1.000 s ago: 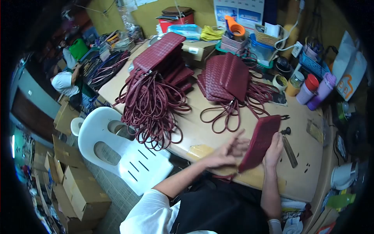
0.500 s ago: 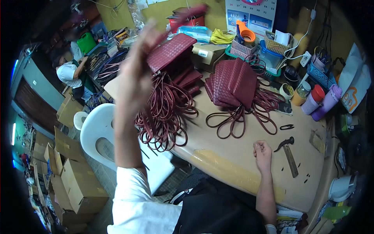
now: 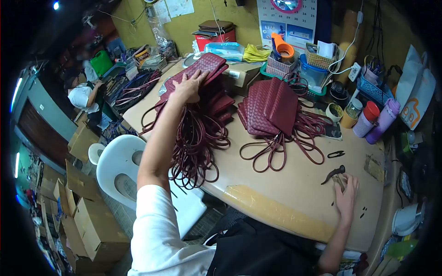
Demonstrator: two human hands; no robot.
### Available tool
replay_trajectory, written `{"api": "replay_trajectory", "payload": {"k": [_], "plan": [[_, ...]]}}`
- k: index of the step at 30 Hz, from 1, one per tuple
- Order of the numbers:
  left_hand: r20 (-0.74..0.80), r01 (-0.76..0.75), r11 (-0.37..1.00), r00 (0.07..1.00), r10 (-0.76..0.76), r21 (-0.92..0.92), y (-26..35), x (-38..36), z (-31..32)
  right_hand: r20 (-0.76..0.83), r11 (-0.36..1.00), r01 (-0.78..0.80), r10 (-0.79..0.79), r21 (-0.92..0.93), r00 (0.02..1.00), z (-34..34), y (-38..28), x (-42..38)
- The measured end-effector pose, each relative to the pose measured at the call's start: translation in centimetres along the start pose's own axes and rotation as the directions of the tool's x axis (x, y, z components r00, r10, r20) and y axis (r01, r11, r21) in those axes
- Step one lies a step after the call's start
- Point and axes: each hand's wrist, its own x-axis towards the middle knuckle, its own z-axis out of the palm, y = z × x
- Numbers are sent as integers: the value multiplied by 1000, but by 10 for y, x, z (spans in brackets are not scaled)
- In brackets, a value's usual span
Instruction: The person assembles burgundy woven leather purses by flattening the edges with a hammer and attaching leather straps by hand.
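Note:
My left hand [image 3: 186,88] lies with fingers spread on the top burgundy woven pouch [image 3: 206,64] of a tall stack at the left of the table. Wrist straps [image 3: 195,138] hang from that stack in a tangle of thin loops over the table's edge. My right hand [image 3: 346,191] is closed around the hammer [image 3: 335,174] just below its dark head; most of the wooden handle is hidden by the hand. Between my hands, a second group of burgundy pouches [image 3: 271,106] is fanned out, with its looped straps toward me.
Small dark clippers [image 3: 336,154] lie above the hammer. Bottles [image 3: 386,120], baskets [image 3: 317,56] and a tape dispenser [image 3: 283,48] line the back. A white chair [image 3: 110,161] and cardboard boxes [image 3: 99,225] stand left. Another person [image 3: 85,96] works at the far left.
My left hand has come down from a blurred, raised position onto the left stack, where a pouch now lies on top. My right hand has moved right from the bare tabletop onto the hammer.

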Motion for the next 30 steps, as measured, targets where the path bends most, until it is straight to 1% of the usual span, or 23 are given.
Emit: {"api": "replay_trajectory", "payload": {"k": [2, 3, 5, 6, 7, 9, 11, 13, 14, 15, 17, 18, 19, 20, 21, 22, 23, 25, 26, 27, 28, 29, 30], "plan": [[55, 1, 998, 998, 2, -56, -6, -1, -11, -35, 957, 65, -78, -284, 996, 4, 40, -10], [59, 0, 999, 998, 2, -37, -9, -4, -19, -40, 956, 62, -77, -287, 996, 7, 45, -13], [116, 10, 998, 993, -4, -55, -41, 22, -11, -76, 934, 126, -161, -335, 984, 12, 49, -17], [130, -66, 995, 989, 75, -76, -47, 19, -14, -76, 935, 117, -151, -334, 986, 15, 49, -19], [134, -74, 995, 987, 83, -70, -43, 19, -10, -79, 936, 89, -123, -342, 989, 17, 47, -18], [159, -41, 990, 987, 19, 136, -29, 1, -6, -88, 937, 60, -96, -344, 991, 18, 46, -13], [145, -55, 988, 989, 34, 145, -29, -4, -5, -91, 962, -30, 6, -270, 996, 18, 46, -9], [129, -64, 996, 990, 55, 67, -31, -10, -14, -126, 962, -36, 2, -271, 992, 20, 51, -1], [149, -30, 999, 988, 33, -22, -33, -9, -18, -159, 959, -34, -12, -281, 987, 21, 51, 3], [138, -49, 996, 989, 59, -78, -42, -6, -17, -156, 959, -33, -12, -283, 988, 19, 49, 5], [56, -142, 976, 987, 153, -167, -61, 11, -8, -66, 950, -58, 39, -308, 997, 14, 45, 10], [57, -145, 975, 986, 156, -171, -46, 3, -11, -67, 948, -60, 41, -312, 997, 14, 46, 11], [-90, -88, 994, 993, 82, -72, -18, -12, -21, -44, 943, -46, 33, -330, 998, 16, 50, 12], [-244, -19, 1000, 970, 23, 19, -1, -18, -27, -23, 938, -35, 29, -346, 999, 16, 52, 13], [-409, -186, 982, 895, 176, 16, 0, -4, -7, -29, 936, -47, 39, -348, 999, 16, 50, 13], [-479, -321, 947, 828, 291, 20, 24, -10, -11, -30, 923, -59, 51, -381, 998, 16, 46, 15], [-521, -445, 894, 776, 355, -54, 45, -7, -4, -30, 908, -69, 62, -414, 998, 17, 42, 16], [-480, -505, 844, 794, 373, -180, 103, -25, -5, -60, 894, -65, 43, -443, 997, 22, 43, 14], [-479, -557, 804, 775, 412, -208, 126, -19, 7, -87, 881, -55, 15, -470, 996, 24, 45, 13], [-476, -565, 796, 772, 420, -214, 152, -18, 15, -91, 878, -66, 25, -474, 996, 26, 46, 12], [-466, -554, 813, 776, 425, -181, 175, -12, 28, -112, 877, -64, 12, -475, 994, 27, 48, 12], [-370, -489, 853, 838, 401, -183, 200, -14, 32, -136, 876, -64, -2, -477, 991, 28, 50, 12], [-314, -431, 881, 878, 361, -193, 220, -12, 40, -145, 873, -79, 9, -481, 989, 30, 52, 12]]}}
